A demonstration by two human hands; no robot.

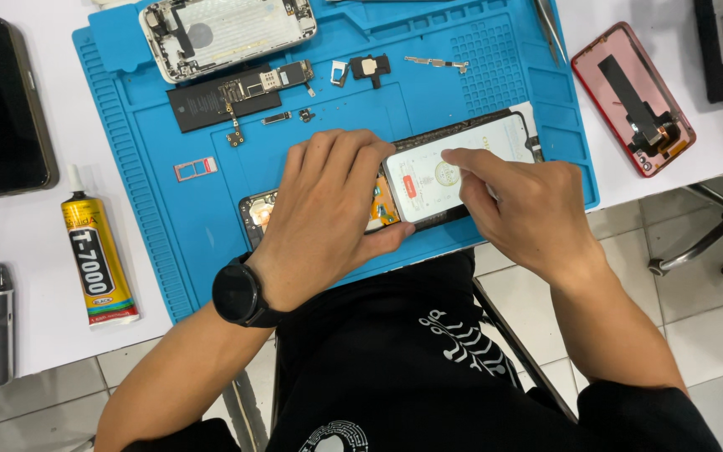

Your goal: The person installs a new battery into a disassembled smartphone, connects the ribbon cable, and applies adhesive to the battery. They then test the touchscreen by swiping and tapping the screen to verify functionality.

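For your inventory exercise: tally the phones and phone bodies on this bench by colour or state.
Lit phone under both hands: 1
Black phone lying screen-up: 1
Opened silver phone housing: 1
Opened red phone housing: 1
Total: 4

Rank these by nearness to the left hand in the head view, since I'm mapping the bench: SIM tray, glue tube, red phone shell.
From the left hand:
1. SIM tray, on the mat, just left.
2. Glue tube, off the mat, left.
3. Red phone shell, far right.
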